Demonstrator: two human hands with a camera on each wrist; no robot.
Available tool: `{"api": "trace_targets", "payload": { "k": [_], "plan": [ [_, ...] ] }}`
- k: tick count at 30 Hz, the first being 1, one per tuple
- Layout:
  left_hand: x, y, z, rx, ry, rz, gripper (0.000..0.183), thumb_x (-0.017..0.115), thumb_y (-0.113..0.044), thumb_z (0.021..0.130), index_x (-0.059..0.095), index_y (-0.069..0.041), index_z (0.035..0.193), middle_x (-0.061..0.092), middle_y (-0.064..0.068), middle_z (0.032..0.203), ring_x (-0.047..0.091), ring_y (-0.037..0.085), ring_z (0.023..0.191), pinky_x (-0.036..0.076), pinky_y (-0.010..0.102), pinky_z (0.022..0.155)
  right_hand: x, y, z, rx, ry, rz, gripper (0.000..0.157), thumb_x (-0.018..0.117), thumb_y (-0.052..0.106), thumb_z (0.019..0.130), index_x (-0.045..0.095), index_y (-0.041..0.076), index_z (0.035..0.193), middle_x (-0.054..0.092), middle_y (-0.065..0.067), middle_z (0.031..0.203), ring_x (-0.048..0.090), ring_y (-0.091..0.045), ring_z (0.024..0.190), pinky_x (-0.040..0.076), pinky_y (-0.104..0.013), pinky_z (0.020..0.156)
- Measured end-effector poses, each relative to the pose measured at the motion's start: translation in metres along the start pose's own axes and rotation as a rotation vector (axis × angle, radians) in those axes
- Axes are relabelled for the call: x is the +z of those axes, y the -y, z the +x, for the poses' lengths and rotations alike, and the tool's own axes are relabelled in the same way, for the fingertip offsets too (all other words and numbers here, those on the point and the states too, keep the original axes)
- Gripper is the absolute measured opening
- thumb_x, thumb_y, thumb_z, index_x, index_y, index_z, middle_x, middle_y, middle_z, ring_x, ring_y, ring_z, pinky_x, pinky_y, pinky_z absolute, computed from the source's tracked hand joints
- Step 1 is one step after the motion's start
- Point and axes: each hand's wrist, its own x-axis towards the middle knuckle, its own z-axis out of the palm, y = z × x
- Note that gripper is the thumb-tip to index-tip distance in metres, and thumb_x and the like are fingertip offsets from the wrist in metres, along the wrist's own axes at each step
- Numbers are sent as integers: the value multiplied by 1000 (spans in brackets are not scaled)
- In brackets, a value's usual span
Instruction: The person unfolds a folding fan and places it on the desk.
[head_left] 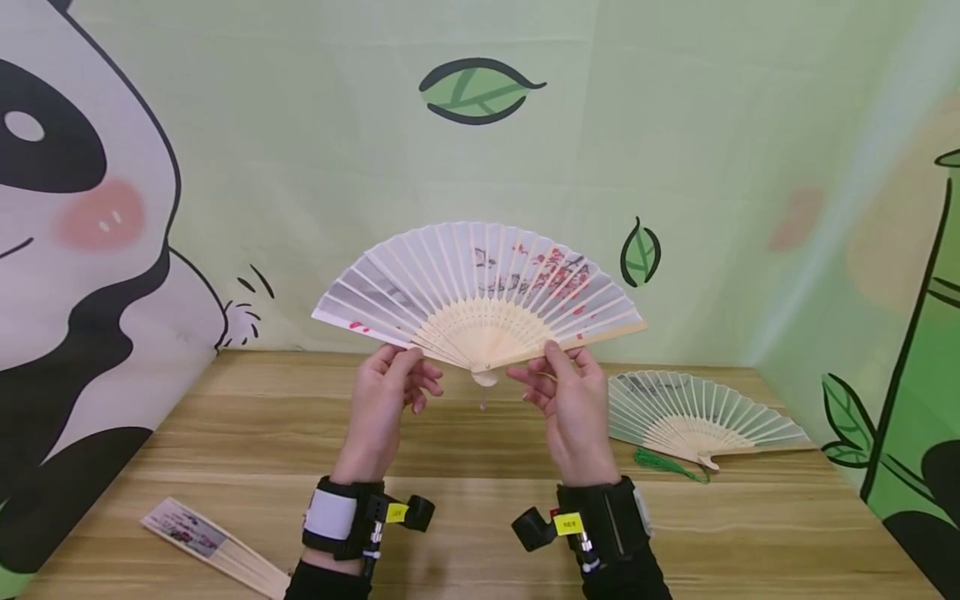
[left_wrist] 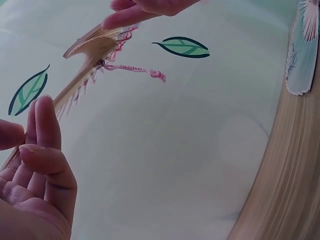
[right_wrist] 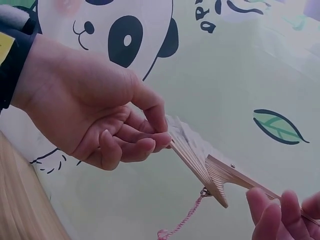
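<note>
Spread wide in the head view is a white folding fan (head_left: pixel 491 275) with red blossoms and pale bamboo ribs, held up above the table. My left hand (head_left: pixel 382 400) pinches its left outer rib between thumb and fingers. On the other side, my right hand (head_left: pixel 573 400) pinches the right outer rib the same way. A pink cord (left_wrist: pixel 132 69) with a knot hangs from the fan's pivot in the left wrist view. In the right wrist view, the left hand (right_wrist: pixel 110 110) shows large, while only the fingertips of the right hand (right_wrist: pixel 280 215) show.
An open pale green folding fan (head_left: pixel 705 417) with a green tassel (head_left: pixel 667 463) lies at the right on the wooden table (head_left: pixel 465 475). A closed fan (head_left: pixel 210 542) with a printed panel lies front left. Behind stands a green backdrop (head_left: pixel 337 125) with a panda and leaves.
</note>
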Motion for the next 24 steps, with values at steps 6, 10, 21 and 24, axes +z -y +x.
{"api": "trace_targets", "payload": {
  "k": [6,10,21,24],
  "plan": [
    [1,1,0,-12,7,6,19,50,-14,98,54,4,98,64,3,74,60,15,59,38,20,44,-1,-1,0,-15,-30,3,18,48,20,102,49,5,111,59,-2,79,70,-23,88,54,-22,60],
    [2,1,0,-23,21,4,20,50,-15,98,53,5,100,63,3,74,59,15,59,38,20,44,-1,-1,2,-19,-50,15,14,48,19,102,50,6,108,59,-2,78,70,-23,89,54,-22,61],
    [5,2,-2,-44,86,61,18,50,-21,100,55,-4,95,62,3,71,59,17,59,39,23,46,-5,1,4,-43,-82,54,11,47,18,102,48,8,97,56,-1,75,69,-20,82,52,-23,61],
    [5,2,-1,-53,90,78,19,50,-22,99,55,-4,92,63,2,69,60,17,58,39,23,46,-6,0,5,-33,-84,56,10,46,17,102,47,8,97,55,-1,76,68,-19,81,51,-23,61]
  ]
}}
